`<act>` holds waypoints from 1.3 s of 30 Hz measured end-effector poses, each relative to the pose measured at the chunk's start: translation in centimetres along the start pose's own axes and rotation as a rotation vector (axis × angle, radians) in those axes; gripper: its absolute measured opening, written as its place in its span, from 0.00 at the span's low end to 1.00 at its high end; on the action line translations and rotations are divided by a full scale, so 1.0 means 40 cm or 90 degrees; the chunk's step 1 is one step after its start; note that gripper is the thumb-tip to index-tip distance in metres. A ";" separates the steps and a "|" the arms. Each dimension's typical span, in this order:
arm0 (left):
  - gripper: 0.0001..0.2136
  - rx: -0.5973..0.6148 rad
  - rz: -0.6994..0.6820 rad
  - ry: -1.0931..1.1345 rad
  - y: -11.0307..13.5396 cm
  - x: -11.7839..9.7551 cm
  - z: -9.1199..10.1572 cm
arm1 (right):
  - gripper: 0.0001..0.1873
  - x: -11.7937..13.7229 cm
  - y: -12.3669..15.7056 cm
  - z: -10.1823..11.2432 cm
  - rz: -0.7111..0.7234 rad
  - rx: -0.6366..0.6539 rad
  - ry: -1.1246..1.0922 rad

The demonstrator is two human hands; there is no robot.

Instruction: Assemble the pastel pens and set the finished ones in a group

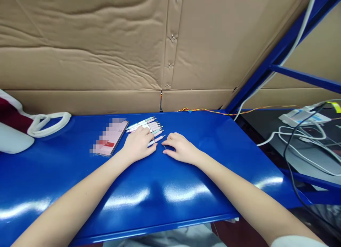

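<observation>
Several slim pens point(153, 125) in pale pink, white and mint lie side by side, their pointed tips toward the right. My left hand point(138, 142) rests over them, palm down, and partly hides their barrels. Its thumb and forefinger close about the nearest pen point(157, 140), whose tip sticks out to the right. Just right of that tip is my right hand point(178, 146), its fingers curled and the thumb below them. A thin dark sliver point(165, 147) shows between thumb and forefinger; it is too small to name.
On the blue table point(160, 211), a phone point(113, 137) lies left of the pens. A white and dark red object with a looped strap point(50, 124) stands at far left. Cardboard point(106, 62) walls the back. White cables point(301, 133) and a blue frame point(266, 69) are at right.
</observation>
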State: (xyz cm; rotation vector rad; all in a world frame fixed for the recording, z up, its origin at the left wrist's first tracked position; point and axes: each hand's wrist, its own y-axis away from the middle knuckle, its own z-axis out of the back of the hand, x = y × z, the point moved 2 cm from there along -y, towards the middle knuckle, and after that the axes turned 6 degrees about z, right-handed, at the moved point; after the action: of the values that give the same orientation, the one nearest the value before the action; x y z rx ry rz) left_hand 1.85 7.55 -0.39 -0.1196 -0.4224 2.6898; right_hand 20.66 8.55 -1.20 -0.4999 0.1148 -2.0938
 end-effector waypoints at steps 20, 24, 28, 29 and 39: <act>0.19 -0.033 0.121 -0.043 -0.008 0.015 0.019 | 0.06 -0.031 0.000 0.015 -0.005 -0.063 -0.041; 0.25 -0.018 0.241 -0.074 -0.014 0.047 0.015 | 0.06 -0.033 0.002 0.020 -0.012 -0.060 -0.031; 0.27 -0.030 0.267 -0.053 -0.018 0.081 -0.002 | 0.06 -0.032 0.003 0.021 -0.016 -0.064 -0.028; 0.27 -0.033 0.269 -0.043 -0.018 0.086 -0.004 | 0.06 -0.031 0.003 0.022 -0.015 -0.065 -0.028; 0.21 -0.082 0.076 -0.053 -0.009 0.004 0.027 | 0.07 -0.066 0.007 0.028 -0.172 -0.203 -0.262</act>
State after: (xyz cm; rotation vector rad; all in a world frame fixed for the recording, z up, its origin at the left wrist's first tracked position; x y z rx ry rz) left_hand 1.68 7.63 0.76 -0.0721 -0.6331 2.7911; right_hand 22.55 10.70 -1.07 -1.1848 0.1479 -2.1945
